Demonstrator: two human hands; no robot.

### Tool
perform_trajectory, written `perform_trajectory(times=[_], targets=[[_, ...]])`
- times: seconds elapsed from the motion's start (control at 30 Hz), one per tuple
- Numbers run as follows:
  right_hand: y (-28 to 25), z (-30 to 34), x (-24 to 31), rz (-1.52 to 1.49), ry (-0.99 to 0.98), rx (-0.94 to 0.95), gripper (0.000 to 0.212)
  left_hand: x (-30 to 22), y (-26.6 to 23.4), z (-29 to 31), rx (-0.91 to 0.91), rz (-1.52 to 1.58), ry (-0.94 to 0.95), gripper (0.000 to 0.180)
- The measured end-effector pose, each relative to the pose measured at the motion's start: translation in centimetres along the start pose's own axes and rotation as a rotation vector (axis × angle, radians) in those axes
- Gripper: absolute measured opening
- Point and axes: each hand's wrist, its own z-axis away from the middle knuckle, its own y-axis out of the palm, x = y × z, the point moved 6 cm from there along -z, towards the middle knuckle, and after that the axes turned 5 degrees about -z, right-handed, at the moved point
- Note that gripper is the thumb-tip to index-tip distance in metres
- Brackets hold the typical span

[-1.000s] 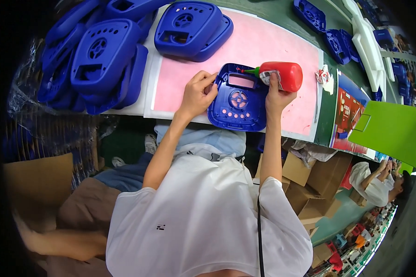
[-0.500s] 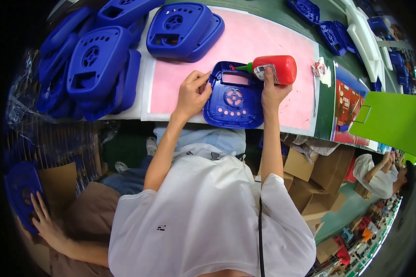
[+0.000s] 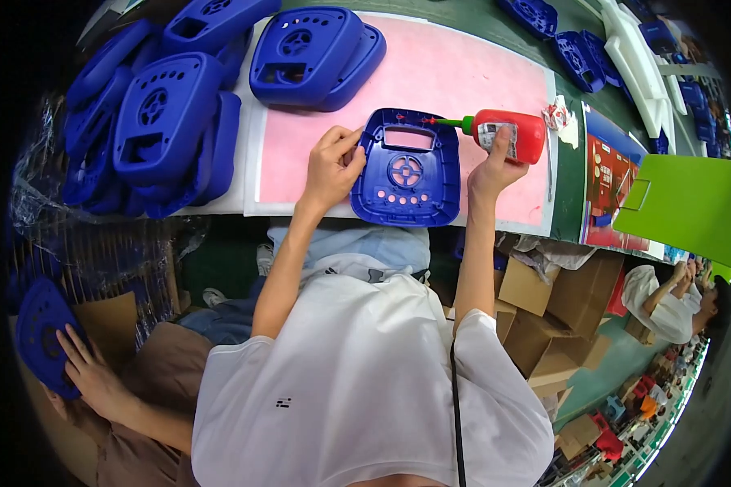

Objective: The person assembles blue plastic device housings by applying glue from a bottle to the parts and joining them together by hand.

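Observation:
A blue plastic housing (image 3: 406, 195) lies at the near edge of the pink work mat (image 3: 292, 174), its hollow inner side up. It has a rectangular window, a round grille and a row of small holes. My left hand (image 3: 333, 169) pinches its left rim. In my right hand (image 3: 497, 169) is a red squeeze bottle (image 3: 521, 136) with a green nozzle, tilted on its side. The thin nozzle tip meets or hovers just over the housing's upper right part, beside the window; I cannot tell which. Small red spots show along the housing's top edge.
Stacked blue housings (image 3: 166, 114) crowd the left, with two more (image 3: 313, 57) at the mat's far side. Crumpled tissue (image 3: 562, 122), a printed sheet (image 3: 613, 183) and a green panel (image 3: 686, 203) sit on the right. At lower left, another person's hand (image 3: 89, 369) touches a blue housing.
My right hand has moved the bottle to the right, taking the nozzle tip from the housing's upper left to its upper right. My left hand stays on the rim.

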Motion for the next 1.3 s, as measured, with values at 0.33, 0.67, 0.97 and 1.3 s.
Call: perform_trajectory(times=[0.33,0.67,0.97,1.3], targets=[[1.1,0.7,0.8,0.069,-0.068,0.115,0.037,-0.1,0.0,0.0,0.006,0.008,-0.007,0.033],[1.4,0.6,-0.2,0.089,-0.013,0.058,0.032,-0.2,-0.2,-0.1,-0.011,0.008,0.031,0.031],[-2.6,-4.2,-4.8,-0.934,1.084,-0.265,0.048,0.5,1.1,0.0,-0.005,0.033,0.060,0.026],[-3.5,-11.8,-2.8,1.425,0.214,0.610,0.084,0.3,1.5,-0.3,0.028,-0.015,0.136,0.025]])
